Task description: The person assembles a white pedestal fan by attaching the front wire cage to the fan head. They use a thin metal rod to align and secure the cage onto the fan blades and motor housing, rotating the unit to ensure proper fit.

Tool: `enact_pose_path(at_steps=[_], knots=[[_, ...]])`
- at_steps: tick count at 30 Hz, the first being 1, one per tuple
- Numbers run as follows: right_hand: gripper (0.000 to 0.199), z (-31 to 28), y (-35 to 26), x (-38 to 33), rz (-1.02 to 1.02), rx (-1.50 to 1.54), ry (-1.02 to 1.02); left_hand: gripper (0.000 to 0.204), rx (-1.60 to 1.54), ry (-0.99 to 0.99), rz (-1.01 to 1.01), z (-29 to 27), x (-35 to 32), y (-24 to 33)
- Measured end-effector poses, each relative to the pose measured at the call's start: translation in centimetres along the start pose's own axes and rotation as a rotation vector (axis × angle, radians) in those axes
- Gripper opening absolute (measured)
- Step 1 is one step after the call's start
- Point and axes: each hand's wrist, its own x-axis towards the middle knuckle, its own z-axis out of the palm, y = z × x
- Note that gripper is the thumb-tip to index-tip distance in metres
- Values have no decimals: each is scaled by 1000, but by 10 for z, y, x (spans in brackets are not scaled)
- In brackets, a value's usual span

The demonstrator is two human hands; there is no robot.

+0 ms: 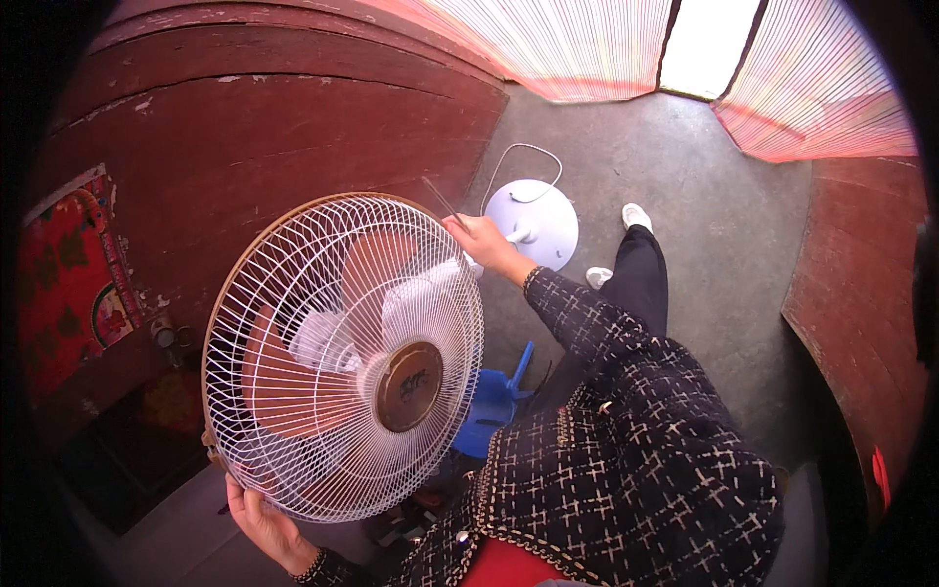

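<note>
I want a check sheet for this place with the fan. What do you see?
Surface: grey concrete floor, bare in the middle.
Job's things: white-caged fan head with orange blades; round white fan base on the floor.
Clutter: blue plastic stool under the fan.
Hands: left hand grips the cage's lower rim; right hand holds a thin tool behind the fan.
Cables: white cord loops by the base.
Surroundings: dark red wooden doors, striped curtains.

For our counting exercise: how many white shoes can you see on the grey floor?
2. One white shoe lies farther out on the grey concrete floor, right of the round white fan base; the other white shoe sits nearer, partly hidden beside the black trouser leg.
</note>
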Motion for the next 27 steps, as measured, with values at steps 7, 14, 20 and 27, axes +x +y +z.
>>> enact_pose_path(at_steps=[7, 14, 20, 27], knots=[[30, 20, 25, 10, -52, 222, 20, 35, -28, 2, -22, 15, -5, 7], [34, 12, 24, 5, 347, 457, -195, 36, -3, 49, -4, 16, -8, 7], [37, -20, 16, -22, 545, 478, -364, 38, 5, 33, -16, 15, 1, 7], [32, 6, 32, -40, 542, 587, -237, 42, -25, 12, -42, 17, 1, 13]])
